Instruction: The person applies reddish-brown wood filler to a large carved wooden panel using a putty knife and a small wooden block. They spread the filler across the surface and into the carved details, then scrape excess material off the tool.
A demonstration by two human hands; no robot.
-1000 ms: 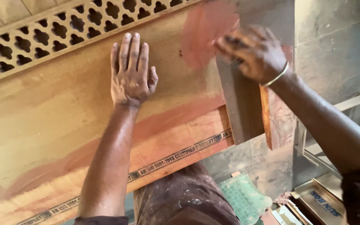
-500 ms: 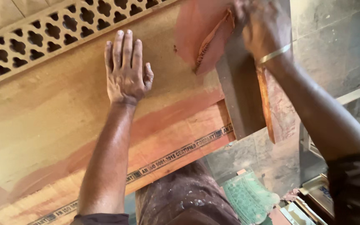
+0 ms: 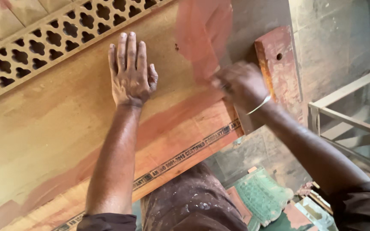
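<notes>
My left hand (image 3: 130,72) lies flat, fingers together, on a large plywood board (image 3: 56,128) with reddish-brown stained patches. My right hand (image 3: 238,85) is blurred, with its fingers curled against the board's right end below a red smear (image 3: 202,34). It seems to clutch a small reddish sheet, mostly hidden by the fingers. A thin bangle circles that wrist. Just right of the hand stands a red-stained wooden block (image 3: 277,64) with a hole in it.
A carved lattice panel (image 3: 43,38) runs along the board's far edge. A metal frame (image 3: 347,107) stands at the right against a grey concrete wall. Green patterned pieces (image 3: 262,196) and scraps lie on the floor below. My paint-spattered trousers (image 3: 193,205) are under the board's near edge.
My right hand swung up over the red smear with the reddish sheet, then came down toward the board's right end. My left hand stayed flat in place.
</notes>
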